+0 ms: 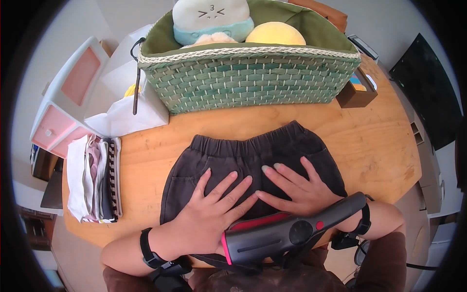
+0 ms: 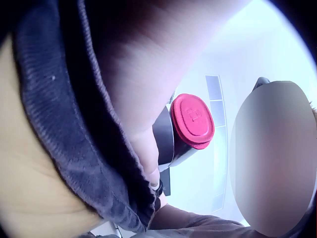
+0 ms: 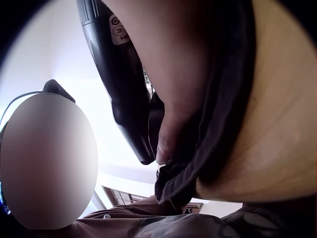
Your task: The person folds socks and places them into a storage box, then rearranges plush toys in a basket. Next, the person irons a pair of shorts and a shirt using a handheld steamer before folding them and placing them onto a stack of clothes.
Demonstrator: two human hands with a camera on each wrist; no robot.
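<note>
On the left, a stack of folded clothes (image 1: pixel 95 180) is sitting on the table (image 1: pixel 138 170). Next, the left hand (image 1: pixel 214 209) is lying flat, fingers spread, gripping nothing, on the left half of the dark shorts (image 1: pixel 250 161), which are lying on the near side of the woven basket (image 1: pixel 253 82). The right hand (image 1: pixel 304 194) is lying likewise splayed and empty on the right half. For good smoothing, both palms should probably be working outward from the middle, easing creases without bunching the waistband (image 1: pixel 243 147), while the dark device (image 1: pixel 277 241) across the wrists is hanging clear of the strokes
</note>
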